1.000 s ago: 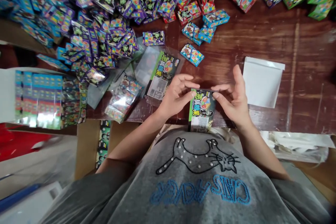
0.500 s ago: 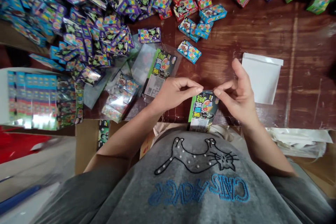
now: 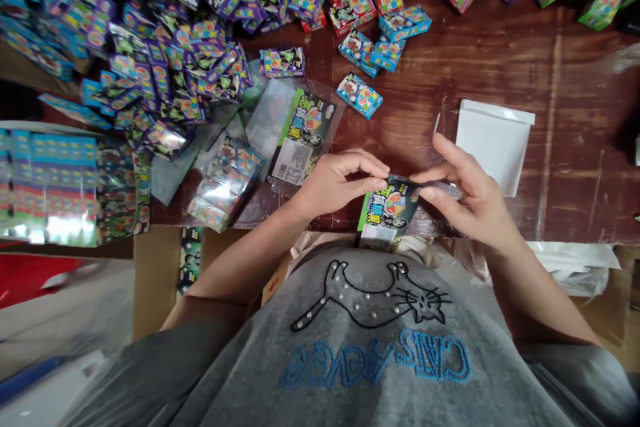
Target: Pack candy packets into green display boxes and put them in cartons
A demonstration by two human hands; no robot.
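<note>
A black and green candy pack [image 3: 387, 210] with a white label is upright against the table's near edge, in front of my shirt. My left hand [image 3: 340, 183] pinches its top edge between thumb and fingers. At the pack's top right corner, my right hand [image 3: 463, 190] has its thumb and index finger slightly apart, with the other fingers spread. Clear film shows between those fingers, and a thin pale strip [image 3: 437, 123] stands just above them. Left of my left hand lies a similar candy pack [image 3: 303, 137] in a clear bag.
Purple candy boxes [image 3: 200, 67] are heaped at the left, with red boxes [image 3: 353, 10] and blue boxes [image 3: 360, 95] near the middle. A white open carton [image 3: 495, 147] lies at the right. Wrapped boxes [image 3: 227, 183] and a packed display [image 3: 65, 187] sit left.
My right hand has moved right and slightly down, its thumb and index finger loosening from a pinch at the pack's corner. A thin strip now shows above it. My left hand keeps its pinch.
</note>
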